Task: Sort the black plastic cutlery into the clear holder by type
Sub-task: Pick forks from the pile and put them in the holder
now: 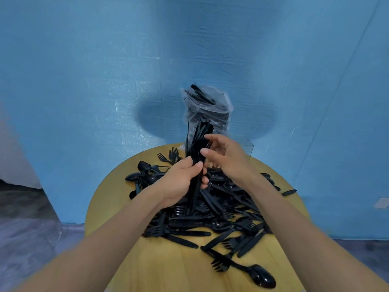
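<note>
A round, yellow wooden table (147, 260) fills the lower middle of the frame, seen against a blue textured wall (84, 81). A loose heap of black plastic cutlery (210, 216), made up of forks, knives and spoons lying crossed over one another, is spread over the table's centre and right side. A single black plastic spoon (262, 277) lies at the lower right edge of the heap, bowl toward the viewer, touching a fork there. A few forks and spoons are scattered at the heap's upper left.

At the far edge of the table, in the centre of the frame, a clear plastic holder (247, 147) is seen, its thin transparent walls hard to make out. Just behind it stands a bundle of black cutlery wrapped in clear crinkled plastic film (207, 106); which pieces are inside cannot be told.

A bunch of black plastic cutlery (199, 142) is held upright above the heap, in front of the holder. It is gripped by the left hand (181, 182), whose fingers and thumb are curled round its lower part. The right hand (225, 157) is raised just beside the bunch's upper part, with fingers loosely bent and the fingertips touching or nearly touching the pieces; whether anything is pinched there cannot be told.
</note>
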Tool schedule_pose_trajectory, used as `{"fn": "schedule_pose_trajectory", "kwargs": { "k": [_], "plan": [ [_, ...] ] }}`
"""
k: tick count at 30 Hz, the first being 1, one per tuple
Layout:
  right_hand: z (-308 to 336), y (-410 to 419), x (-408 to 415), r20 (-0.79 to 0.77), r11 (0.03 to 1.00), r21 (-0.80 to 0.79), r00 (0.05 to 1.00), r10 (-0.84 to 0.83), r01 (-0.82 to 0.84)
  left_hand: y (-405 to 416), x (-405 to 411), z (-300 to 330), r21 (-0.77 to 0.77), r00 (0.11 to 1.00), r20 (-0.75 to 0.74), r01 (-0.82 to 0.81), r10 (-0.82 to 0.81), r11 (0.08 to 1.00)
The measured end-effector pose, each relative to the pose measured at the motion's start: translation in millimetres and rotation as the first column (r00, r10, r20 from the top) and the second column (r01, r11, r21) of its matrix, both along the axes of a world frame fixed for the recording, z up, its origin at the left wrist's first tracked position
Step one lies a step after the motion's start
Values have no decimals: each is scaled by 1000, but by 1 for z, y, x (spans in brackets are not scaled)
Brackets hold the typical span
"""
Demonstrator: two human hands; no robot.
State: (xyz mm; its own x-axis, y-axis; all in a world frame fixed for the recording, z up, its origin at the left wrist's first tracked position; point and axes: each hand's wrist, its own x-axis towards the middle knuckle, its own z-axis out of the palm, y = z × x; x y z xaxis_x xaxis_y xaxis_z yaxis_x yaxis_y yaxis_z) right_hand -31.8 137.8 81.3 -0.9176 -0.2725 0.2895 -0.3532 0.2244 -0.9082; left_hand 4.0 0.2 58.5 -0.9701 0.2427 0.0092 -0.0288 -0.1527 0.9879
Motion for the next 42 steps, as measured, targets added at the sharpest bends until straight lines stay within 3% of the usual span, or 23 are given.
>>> {"fn": "schedule_pose_trajectory", "kwargs": {
  "k": [5, 10, 13, 15, 18, 21, 25, 28, 34, 39, 42],
  "plan": [
    [20, 21, -29, 3, 988, -3, 988, 154, -154, 5, -32, 15, 82, 959, 47, 274, -279, 958],
    [22, 39, -57, -32, 990, 67, 992, 123, -121, 16, -70, 22, -16, 935, 98, 344, -341, 939],
    [19, 46, -77, -121, 996, 81, 992, -29, 39, 25, -99, 23, -370, 981, -28, 166, -190, 914],
    [18, 54, -94, -161, 982, 77, 975, -155, 170, 28, -117, 22, -599, 971, -219, -59, -93, 798],
    [18, 72, -119, -189, 939, 3, 923, -336, 343, 23, -134, 9, -698, 862, -502, -360, -65, 619],
    [18, 89, -139, -253, 878, -36, 846, -470, 477, 17, -146, -13, -736, 744, -634, -496, -212, 460],
    [6, 85, -158, -342, 795, -37, 740, -579, 605, 14, -158, -36, -787, 704, -617, -542, -351, 295],
    [-16, 62, -171, -385, 762, 56, 718, -580, 645, 13, -160, -43, -779, 673, -625, -571, -396, 259],
    [-46, 24, -181, -369, 723, 310, 779, -507, 618, 9, -161, -45, -769, 643, -634, -586, -431, 256],
    [-44, 24, -183, -378, 545, 613, 818, -434, 572, 8, -159, -44, -788, 663, -610, -566, -435, 242],
    [-40, 32, -175, -293, 590, 645, 870, -396, 486, 9, -155, -39, -819, 699, -569, -530, -433, 222]
  ]
}}
